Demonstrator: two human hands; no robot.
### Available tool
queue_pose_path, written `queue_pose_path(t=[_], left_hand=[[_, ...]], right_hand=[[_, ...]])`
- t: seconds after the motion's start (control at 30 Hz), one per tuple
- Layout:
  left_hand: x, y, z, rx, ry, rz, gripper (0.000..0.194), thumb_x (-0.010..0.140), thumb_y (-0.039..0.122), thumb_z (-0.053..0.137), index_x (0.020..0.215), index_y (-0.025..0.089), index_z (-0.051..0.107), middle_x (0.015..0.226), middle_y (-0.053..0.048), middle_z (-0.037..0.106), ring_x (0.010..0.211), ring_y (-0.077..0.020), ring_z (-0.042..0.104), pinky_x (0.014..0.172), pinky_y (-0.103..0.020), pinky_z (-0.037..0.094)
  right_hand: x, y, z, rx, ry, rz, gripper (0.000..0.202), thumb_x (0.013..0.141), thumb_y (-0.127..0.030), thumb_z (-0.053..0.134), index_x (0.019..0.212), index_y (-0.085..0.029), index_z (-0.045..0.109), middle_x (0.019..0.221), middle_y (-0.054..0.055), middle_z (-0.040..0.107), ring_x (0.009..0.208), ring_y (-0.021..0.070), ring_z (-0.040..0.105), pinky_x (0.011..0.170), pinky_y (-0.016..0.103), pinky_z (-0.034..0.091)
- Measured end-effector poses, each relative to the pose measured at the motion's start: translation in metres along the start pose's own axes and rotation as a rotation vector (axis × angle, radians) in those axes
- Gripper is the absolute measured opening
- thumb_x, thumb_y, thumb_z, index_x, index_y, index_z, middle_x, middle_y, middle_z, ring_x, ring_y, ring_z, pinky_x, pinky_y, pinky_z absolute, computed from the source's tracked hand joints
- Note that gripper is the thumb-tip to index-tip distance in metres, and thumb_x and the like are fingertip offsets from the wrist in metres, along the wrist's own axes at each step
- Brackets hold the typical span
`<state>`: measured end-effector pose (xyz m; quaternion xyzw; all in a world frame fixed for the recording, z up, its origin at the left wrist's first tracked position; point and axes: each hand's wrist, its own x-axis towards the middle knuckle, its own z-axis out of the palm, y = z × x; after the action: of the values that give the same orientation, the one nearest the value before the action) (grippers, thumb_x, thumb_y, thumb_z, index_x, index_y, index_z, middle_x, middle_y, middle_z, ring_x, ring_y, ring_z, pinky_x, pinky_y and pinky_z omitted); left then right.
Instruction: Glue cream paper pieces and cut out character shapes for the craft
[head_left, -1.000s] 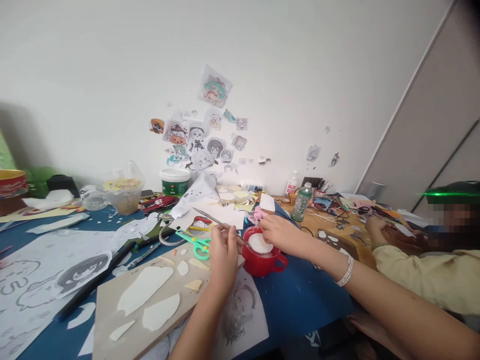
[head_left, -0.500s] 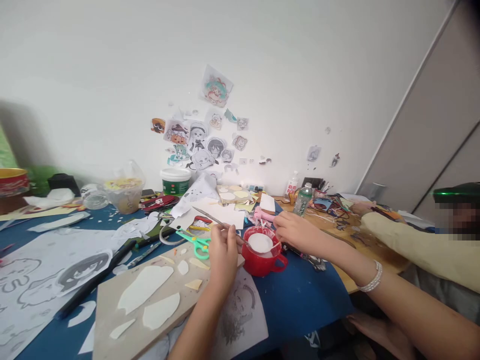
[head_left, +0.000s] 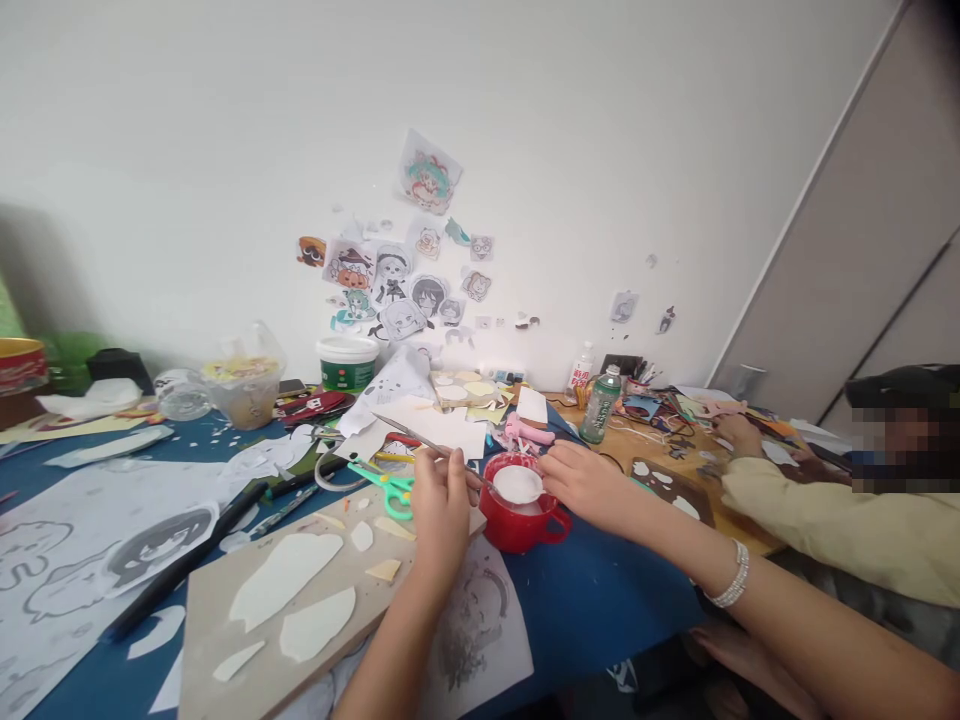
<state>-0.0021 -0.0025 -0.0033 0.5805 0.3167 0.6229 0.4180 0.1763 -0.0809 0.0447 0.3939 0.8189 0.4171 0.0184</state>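
Observation:
My left hand point(head_left: 441, 495) is closed around a long thin tool point(head_left: 405, 430) with a pointed upper end. Its lower end reaches over the rim of a red mug point(head_left: 519, 530). A white round surface point(head_left: 517, 484) shows inside the mug; whether it is liquid or solid I cannot tell. At the mug's right rim, the fingers of my right hand point(head_left: 581, 483) are pinched together, and what they hold is hidden. Left of my left hand lie green scissors point(head_left: 390, 490) beside a board point(head_left: 202, 640) bearing flat white cut-out shapes point(head_left: 289, 575).
A drawing sheet point(head_left: 495, 650) lies under the mug's front. Behind stand a green bottle point(head_left: 600, 405), a pink tool point(head_left: 529, 430) and a white-lidded tub point(head_left: 347, 365). Papers and a black rod point(head_left: 180, 565) cover the left. A co-worker's sleeve point(head_left: 817, 520) is at the right.
The view has shifted slightly. My hands stay at the mug, with the right fingers a little lower at its rim. The co-worker's arm has moved back, uncovering a dark board with white pieces.

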Motion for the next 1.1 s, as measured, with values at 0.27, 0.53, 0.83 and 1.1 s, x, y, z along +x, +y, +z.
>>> queue_pose_path(t=[0.27, 0.53, 0.83, 1.1], left_hand=[[0.0, 0.004, -0.001, 0.003, 0.036, -0.013, 0.019, 0.087, 0.039, 0.042, 0.079, 0.023, 0.035, 0.046, 0.008, 0.056, 0.037, -0.0091, 0.048, 0.041, -0.02, 0.038], [0.0, 0.003, -0.002, 0.0, 0.049, -0.003, 0.018, 0.086, 0.039, 0.043, 0.079, 0.023, 0.035, 0.047, 0.008, 0.056, 0.036, -0.0091, 0.048, 0.041, -0.019, 0.039], [0.0, 0.003, -0.001, 0.014, 0.039, -0.006, 0.019, 0.087, 0.04, 0.042, 0.08, 0.023, 0.036, 0.047, 0.008, 0.056, 0.037, -0.0093, 0.048, 0.041, -0.019, 0.039], [-0.001, 0.004, -0.002, -0.037, 0.025, 0.003, 0.02, 0.087, 0.041, 0.042, 0.08, 0.024, 0.036, 0.047, 0.008, 0.055, 0.037, -0.0098, 0.048, 0.041, -0.02, 0.039]], right_hand=[[-0.016, -0.002, -0.002, -0.002, -0.027, 0.011, 0.025, 0.09, -0.013, 0.043, 0.072, -0.014, 0.06, 0.076, 0.005, 0.055, 0.075, 0.0174, 0.046, 0.068, 0.031, 0.04], [-0.023, 0.003, -0.006, 0.066, -0.049, 0.027, 0.026, 0.091, -0.014, 0.04, 0.076, -0.016, 0.061, 0.081, 0.006, 0.056, 0.074, 0.018, 0.046, 0.069, 0.033, 0.04], [-0.018, 0.014, -0.021, 0.109, 0.018, 0.266, 0.029, 0.091, -0.013, 0.038, 0.07, -0.016, 0.058, 0.08, 0.007, 0.055, 0.076, 0.0185, 0.043, 0.069, 0.032, 0.037], [0.005, 0.006, -0.008, 0.659, -0.082, 0.799, 0.018, 0.081, -0.017, 0.05, 0.066, -0.018, 0.059, 0.082, 0.004, 0.054, 0.087, 0.0189, 0.047, 0.076, 0.031, 0.039]])
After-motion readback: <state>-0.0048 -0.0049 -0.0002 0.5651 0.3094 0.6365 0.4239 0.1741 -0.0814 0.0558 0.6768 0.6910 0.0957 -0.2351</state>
